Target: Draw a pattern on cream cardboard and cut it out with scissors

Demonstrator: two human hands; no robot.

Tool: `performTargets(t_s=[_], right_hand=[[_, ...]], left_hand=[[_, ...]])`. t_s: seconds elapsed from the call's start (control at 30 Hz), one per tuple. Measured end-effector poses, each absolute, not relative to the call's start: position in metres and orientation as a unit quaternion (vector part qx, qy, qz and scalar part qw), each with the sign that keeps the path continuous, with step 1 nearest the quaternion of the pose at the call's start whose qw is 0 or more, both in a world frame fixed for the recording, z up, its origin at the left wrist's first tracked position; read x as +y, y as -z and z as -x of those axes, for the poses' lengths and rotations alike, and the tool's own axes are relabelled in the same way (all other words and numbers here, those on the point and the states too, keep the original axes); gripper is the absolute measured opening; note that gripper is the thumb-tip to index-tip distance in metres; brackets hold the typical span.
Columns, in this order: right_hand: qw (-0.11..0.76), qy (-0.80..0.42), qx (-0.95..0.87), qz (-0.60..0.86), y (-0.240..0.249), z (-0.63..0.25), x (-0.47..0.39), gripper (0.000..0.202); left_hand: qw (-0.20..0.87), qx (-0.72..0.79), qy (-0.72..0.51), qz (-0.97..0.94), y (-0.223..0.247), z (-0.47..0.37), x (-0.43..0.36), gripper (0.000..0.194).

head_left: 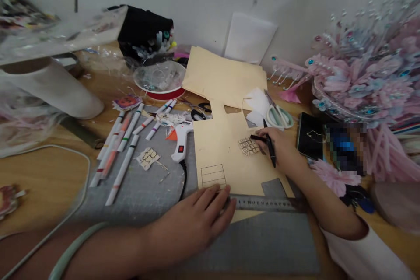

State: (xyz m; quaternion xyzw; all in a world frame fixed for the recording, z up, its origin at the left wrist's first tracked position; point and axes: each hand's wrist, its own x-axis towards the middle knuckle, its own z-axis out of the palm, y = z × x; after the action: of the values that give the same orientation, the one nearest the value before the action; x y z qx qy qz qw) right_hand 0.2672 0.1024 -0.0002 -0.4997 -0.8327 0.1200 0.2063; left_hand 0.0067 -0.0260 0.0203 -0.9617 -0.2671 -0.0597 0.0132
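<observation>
A cream card sheet (216, 140) lies on the grey cutting mat (262, 245), with a ruled box (213, 176) drawn near its lower left. My left hand (200, 212) rests flat, fingers stretched out, over the card's lower edge and the left end of a metal ruler (262, 204). Over the card's right side, my right hand (284, 151) is closed on a black pen (271, 148). A second short black piece, perhaps its cap, shows at the fingertips. Beside those fingertips is a small cutout (248, 146) with dark looped lines; whether they touch it is unclear.
A white glue gun (180, 142) and several markers (123, 170) lie left of the card. Scissors (278, 116), a phone (310, 135) and pink flower ornaments (364, 83) are at right. Cream sheets (226, 74) are stacked behind. A cable (88, 170) crosses the left side.
</observation>
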Motion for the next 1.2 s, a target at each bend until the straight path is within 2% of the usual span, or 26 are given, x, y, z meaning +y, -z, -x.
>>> performTargets(t_s=[0.13,0.3,0.37,0.7,0.93,1.03,1.2], right_hand=[[0.191,-0.113,-0.827,0.517,-0.007,-0.267,0.1,0.016],[0.236,-0.128,-0.797,0.542,-0.015,-0.273,0.074,0.017],[0.238,-0.129,-0.791,0.548,-0.013,-0.276,0.062,0.015],[0.304,-0.162,-0.777,0.527,-0.018,-0.286,0.048,0.013],[0.236,-0.133,-0.794,0.544,-0.013,-0.286,0.055,0.018],[0.25,-0.142,-0.777,0.56,-0.017,-0.294,0.057,0.02],[0.267,-0.187,-0.768,0.551,-0.028,-0.294,0.052,0.013]], left_hand=[[0.052,-0.271,0.071,0.958,-0.024,-0.012,-0.025,0.032],[0.042,-0.501,0.037,0.863,-0.04,-0.006,-0.016,0.049],[0.006,-0.541,0.017,0.841,-0.042,-0.003,-0.015,0.051],[-0.142,-0.555,0.01,0.819,-0.047,-0.01,-0.003,0.052],[-0.19,-0.554,0.004,0.811,-0.046,-0.013,0.002,0.052],[-0.2,-0.528,0.035,0.824,-0.039,-0.016,0.0,0.053],[-0.222,-0.483,0.07,0.844,-0.029,-0.026,0.004,0.053]])
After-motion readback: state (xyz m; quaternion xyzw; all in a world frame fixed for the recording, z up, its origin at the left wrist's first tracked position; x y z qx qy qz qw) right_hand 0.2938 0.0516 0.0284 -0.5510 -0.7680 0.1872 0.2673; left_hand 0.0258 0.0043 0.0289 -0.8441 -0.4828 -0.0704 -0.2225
